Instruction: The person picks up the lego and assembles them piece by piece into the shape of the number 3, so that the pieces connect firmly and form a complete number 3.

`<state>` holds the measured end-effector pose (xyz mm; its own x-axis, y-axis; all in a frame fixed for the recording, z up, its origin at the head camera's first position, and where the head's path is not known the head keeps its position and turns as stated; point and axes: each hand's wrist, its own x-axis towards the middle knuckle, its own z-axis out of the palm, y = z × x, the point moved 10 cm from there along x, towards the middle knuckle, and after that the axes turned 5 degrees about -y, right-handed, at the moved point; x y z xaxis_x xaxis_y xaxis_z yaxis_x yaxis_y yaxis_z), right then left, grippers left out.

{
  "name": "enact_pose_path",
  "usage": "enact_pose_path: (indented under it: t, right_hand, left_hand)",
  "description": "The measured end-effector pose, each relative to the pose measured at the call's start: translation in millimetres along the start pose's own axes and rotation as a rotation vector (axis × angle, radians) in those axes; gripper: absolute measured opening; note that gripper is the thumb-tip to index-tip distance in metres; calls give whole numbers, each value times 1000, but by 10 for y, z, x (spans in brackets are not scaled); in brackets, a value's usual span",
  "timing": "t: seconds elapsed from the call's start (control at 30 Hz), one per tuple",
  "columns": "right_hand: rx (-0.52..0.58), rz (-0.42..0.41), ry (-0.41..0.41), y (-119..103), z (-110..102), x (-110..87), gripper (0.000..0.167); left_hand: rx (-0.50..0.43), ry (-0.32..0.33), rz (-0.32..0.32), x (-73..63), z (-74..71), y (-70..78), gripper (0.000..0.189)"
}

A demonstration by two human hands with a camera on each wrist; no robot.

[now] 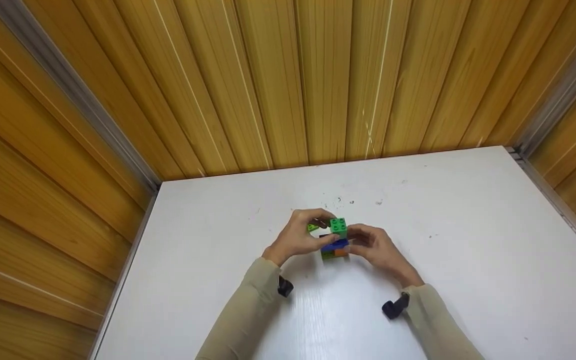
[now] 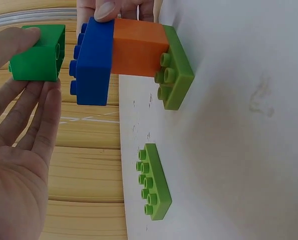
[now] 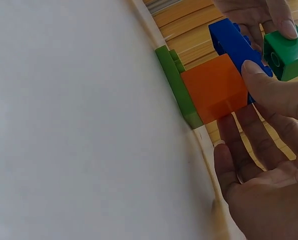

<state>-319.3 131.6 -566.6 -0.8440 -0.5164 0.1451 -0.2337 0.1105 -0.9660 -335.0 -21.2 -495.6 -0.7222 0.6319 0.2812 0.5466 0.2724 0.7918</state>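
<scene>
Pieces: five plastic building bricks are seen, all at or near the hands, on or above one white bench [image 1: 208, 225].
Left arm: one beige sleeve [image 1: 240, 315] is worn, with one black fitting [image 1: 285, 286] at the wrist.
Left hand [image 1: 298, 237]: one bright green, square plastic block [image 1: 338, 226] with four studs on top is pinched between thumb and fingers.
Loose piece: one lime-green, flat, oblong plastic plate [image 2: 156, 185] is laid on the bench, studs up, beyond the left hand.
Stack: three pieces are joined; one lime-green, studded plastic base plate [image 2: 181, 80] is topped at its right half by one orange plastic block [image 2: 138, 47], and that by one blue, oblong plastic block [image 2: 94, 62], overhanging to the left.
Gap: the bright green block is held just above the blue block, apart from it.
Right hand [image 1: 379, 250]: the blue block is gripped at its right end, thumb nearest, other fingers loosely bent.
Right arm: one matching sleeve and one matching black fitting are seen.
</scene>
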Motion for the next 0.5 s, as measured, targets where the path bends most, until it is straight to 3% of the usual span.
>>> enact_pose_path:
  t: [0.3, 0.5]
  right_hand:
    - [9, -22, -11, 5, 14, 8, 45]
    - [11, 8, -3, 10, 10, 11, 44]
  left_hand:
    - [-2, -10, 4, 0, 25, 2, 33]
    - [6, -11, 10, 2, 37, -1, 31]
